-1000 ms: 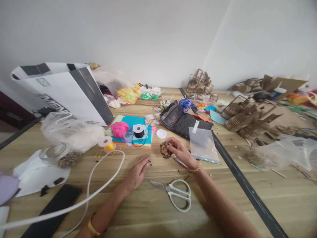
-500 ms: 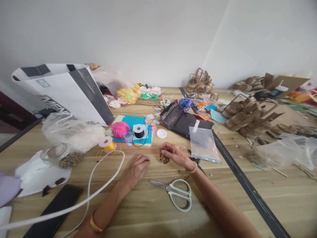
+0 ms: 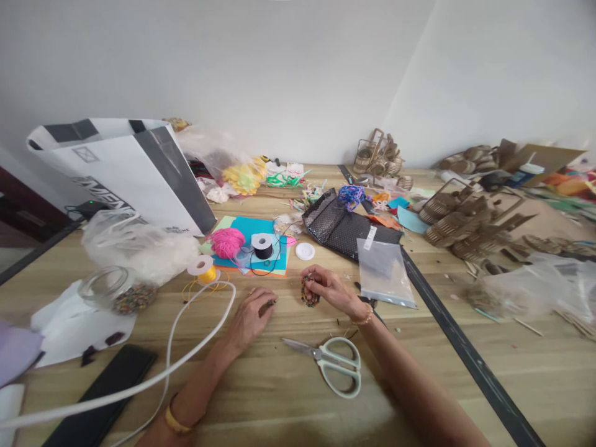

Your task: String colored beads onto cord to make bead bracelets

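My right hand [image 3: 331, 292] pinches a multicoloured beaded bracelet [image 3: 308, 292], which hangs as a loop just above the table. To its left, my left hand [image 3: 251, 315] is low over the wood with the fingers drawn together. A small dark bit shows at those fingertips, too small to name. Nearer to me lie scissors [image 3: 326, 360] with pale green handles, blades pointing left. A glass jar [image 3: 109, 288] on its side holds several small multicoloured beads [image 3: 134, 299]. Beyond the hands stands a spool of black cord [image 3: 263, 247], and a spool of yellow cord [image 3: 202, 268] is farther left.
A white cable [image 3: 205, 351] loops across the left side, over a black flat case [image 3: 105, 397]. Pink yarn [image 3: 226, 242] rests on blue paper [image 3: 242, 226]. On the right are a clear zip bag [image 3: 386, 273], a black bubble mailer [image 3: 344, 230] and small woven baskets [image 3: 470, 220].
My left hand has shifted slightly left, and its fingertips have turned so that a small dark bit shows. My right hand still holds the bracelet in nearly the same spot.
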`<state>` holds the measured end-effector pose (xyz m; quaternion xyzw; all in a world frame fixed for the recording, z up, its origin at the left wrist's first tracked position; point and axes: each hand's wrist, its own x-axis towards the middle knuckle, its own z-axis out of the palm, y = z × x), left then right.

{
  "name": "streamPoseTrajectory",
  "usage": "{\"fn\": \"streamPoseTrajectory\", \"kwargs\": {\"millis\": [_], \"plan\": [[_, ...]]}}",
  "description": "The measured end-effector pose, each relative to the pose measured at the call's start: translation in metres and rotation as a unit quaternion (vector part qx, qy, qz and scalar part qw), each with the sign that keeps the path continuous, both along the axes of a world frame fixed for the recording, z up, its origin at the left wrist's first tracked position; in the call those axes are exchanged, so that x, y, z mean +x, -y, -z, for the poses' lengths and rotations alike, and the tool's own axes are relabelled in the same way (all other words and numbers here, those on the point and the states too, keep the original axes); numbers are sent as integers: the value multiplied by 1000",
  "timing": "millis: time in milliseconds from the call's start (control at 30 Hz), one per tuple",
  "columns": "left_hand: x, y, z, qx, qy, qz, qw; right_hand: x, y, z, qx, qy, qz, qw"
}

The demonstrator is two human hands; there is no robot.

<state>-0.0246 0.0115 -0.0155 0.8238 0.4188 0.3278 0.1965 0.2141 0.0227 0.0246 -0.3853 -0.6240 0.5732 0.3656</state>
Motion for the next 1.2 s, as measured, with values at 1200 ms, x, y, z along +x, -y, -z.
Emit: {"fn": "streamPoseTrajectory", "kwargs": {"millis": [1200], "plan": [[1,2,2,-12,-95,-41,995,-11,14,-10,275,555,63,782]]}}
